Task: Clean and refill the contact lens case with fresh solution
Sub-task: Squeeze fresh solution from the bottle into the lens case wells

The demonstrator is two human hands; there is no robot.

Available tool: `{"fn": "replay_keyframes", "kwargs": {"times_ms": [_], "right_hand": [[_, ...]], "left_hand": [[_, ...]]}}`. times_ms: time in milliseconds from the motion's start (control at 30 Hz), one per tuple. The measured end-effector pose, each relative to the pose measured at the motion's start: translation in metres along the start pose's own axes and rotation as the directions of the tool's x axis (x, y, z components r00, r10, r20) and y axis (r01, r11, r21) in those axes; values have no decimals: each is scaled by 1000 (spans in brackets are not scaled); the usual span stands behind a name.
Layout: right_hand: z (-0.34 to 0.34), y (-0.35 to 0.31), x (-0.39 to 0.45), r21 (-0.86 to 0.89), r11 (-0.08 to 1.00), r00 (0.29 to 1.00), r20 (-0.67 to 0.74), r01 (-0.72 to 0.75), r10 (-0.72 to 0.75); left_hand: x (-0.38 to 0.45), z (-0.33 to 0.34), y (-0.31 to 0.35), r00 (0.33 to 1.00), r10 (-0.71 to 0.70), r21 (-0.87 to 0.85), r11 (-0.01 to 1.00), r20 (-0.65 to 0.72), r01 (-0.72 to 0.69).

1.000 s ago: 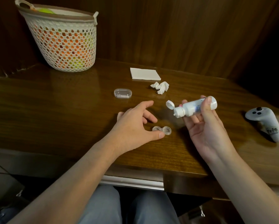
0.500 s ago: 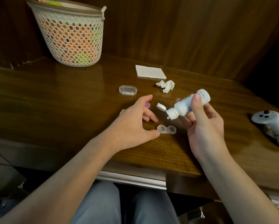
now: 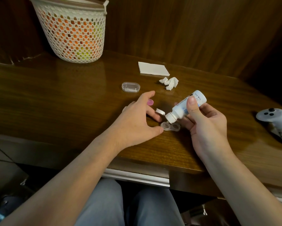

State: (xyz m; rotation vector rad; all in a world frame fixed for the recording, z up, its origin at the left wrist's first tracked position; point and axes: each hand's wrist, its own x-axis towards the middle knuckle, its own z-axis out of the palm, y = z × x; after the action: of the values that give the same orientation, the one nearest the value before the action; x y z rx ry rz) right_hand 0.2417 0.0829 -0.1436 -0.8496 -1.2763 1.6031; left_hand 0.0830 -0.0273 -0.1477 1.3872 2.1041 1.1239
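Note:
A clear two-well contact lens case (image 3: 171, 126) lies open on the wooden table (image 3: 71, 101). My right hand (image 3: 205, 128) holds a small white solution bottle (image 3: 185, 106), tilted down to the left, its flip cap open and its nozzle just over the case's left well. My left hand (image 3: 137, 123) rests on the table with fingers spread; its thumb tip touches the left end of the case. A pink lens-case cap (image 3: 150, 101) lies partly hidden behind my left fingers.
A clear oval plastic box (image 3: 130, 87) sits behind my left hand. A crumpled tissue (image 3: 169, 82) and a folded white tissue (image 3: 153, 68) lie farther back. A mesh basket (image 3: 71, 30) stands at the back left. A white controller (image 3: 275, 123) lies at the right.
My right hand has tipped the bottle further down and brought the nozzle to the case's left well. My left thumb has stayed at the case's end.

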Motion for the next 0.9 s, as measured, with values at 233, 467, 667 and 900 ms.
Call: {"fn": "replay_keyframes", "kwargs": {"times_ms": [233, 467, 667, 900], "right_hand": [[0, -1, 0, 21, 1000, 1000, -10, -19, 19], [2, -3, -2, 24, 999, 1000, -16, -25, 26], [0, -2, -1, 15, 1000, 1000, -5, -21, 21], [-2, 0, 1, 10, 1000, 1000, 9, -7, 7]], "left_hand": [[1, 2, -3, 999, 19, 4, 1000, -33, -19], [1, 3, -7, 999, 40, 141, 989, -27, -36], [3, 3, -10, 999, 40, 144, 989, -19, -37], [4, 4, -9, 999, 32, 143, 989, -15, -30]]}}
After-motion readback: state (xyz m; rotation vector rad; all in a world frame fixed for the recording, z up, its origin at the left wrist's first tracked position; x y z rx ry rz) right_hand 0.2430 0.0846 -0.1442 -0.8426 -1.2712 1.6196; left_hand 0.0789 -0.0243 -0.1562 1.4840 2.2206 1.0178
